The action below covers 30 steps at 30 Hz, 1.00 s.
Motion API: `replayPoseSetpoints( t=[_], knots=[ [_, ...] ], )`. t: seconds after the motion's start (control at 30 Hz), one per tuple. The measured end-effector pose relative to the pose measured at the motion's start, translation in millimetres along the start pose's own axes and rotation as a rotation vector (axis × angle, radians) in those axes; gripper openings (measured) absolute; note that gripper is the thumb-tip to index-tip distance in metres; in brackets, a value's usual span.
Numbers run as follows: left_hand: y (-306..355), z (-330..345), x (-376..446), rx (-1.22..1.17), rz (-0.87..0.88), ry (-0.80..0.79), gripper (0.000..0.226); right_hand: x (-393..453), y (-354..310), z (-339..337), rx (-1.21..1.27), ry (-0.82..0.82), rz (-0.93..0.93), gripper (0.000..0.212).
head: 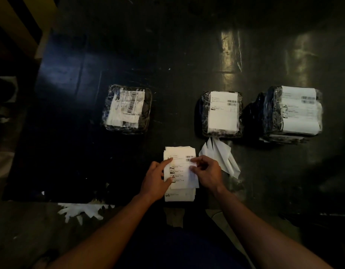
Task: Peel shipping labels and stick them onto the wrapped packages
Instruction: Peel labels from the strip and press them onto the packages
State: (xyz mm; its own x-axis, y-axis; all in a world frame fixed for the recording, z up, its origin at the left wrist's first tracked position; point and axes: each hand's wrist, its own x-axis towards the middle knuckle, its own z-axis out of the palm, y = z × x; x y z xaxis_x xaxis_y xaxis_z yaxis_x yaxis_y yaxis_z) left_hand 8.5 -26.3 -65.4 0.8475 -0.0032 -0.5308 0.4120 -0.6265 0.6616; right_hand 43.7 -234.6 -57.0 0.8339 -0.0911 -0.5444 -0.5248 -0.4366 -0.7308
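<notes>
A stack of white shipping labels [179,152] lies on the dark table near the front edge. My left hand [158,177] presses on the stack's left side, forefinger stretched across the top label and thumb at the lower edge. My right hand [206,171] pinches the top label's right edge between thumb and fingers. Three wrapped packages sit beyond: the left package [127,109] with a crumpled label under plastic, the middle package [222,113] with a clean white label, and the right package stack [292,111] with white labels on top.
Peeled white backing strips [222,158] lie right of the label stack. More torn paper scraps [80,209] lie by the table's front edge at the left. A wooden piece of furniture [18,26] stands at far left.
</notes>
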Motion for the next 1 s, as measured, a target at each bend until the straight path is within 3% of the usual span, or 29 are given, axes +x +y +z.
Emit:
replayPoseSetpoints(
  t=[0.27,0.47,0.6,0.73,0.9,1.0],
  knots=[
    [1.2,-5.1,1.5,0.008,0.002,-0.009,0.077,6.1,0.1,-1.0,0.106,0.054,0.046,0.030],
    [6.7,-9.2,7.7,0.028,0.038,0.002,0.079,1.2,-16.2,-26.7,0.205,0.097,-0.026,0.028],
    [16.2,-10.6,-0.9,0.094,0.068,0.198,0.067,-15.2,-21.5,-42.2,0.275,0.092,-0.079,0.026],
    [56.2,-31.3,-7.0,-0.166,0.150,0.286,0.054,-28.2,-37.6,-55.1,0.308,0.085,-0.130,0.023],
    [101.7,-62.6,-11.9,-0.494,0.160,0.054,0.059,-45.5,-70.6,-61.5,0.411,0.017,-0.248,0.023],
    [120.5,-75.5,-16.7,-0.628,0.238,0.035,0.055,-53.3,-90.3,-63.4,0.411,-0.029,-0.305,0.022]
  ],
)
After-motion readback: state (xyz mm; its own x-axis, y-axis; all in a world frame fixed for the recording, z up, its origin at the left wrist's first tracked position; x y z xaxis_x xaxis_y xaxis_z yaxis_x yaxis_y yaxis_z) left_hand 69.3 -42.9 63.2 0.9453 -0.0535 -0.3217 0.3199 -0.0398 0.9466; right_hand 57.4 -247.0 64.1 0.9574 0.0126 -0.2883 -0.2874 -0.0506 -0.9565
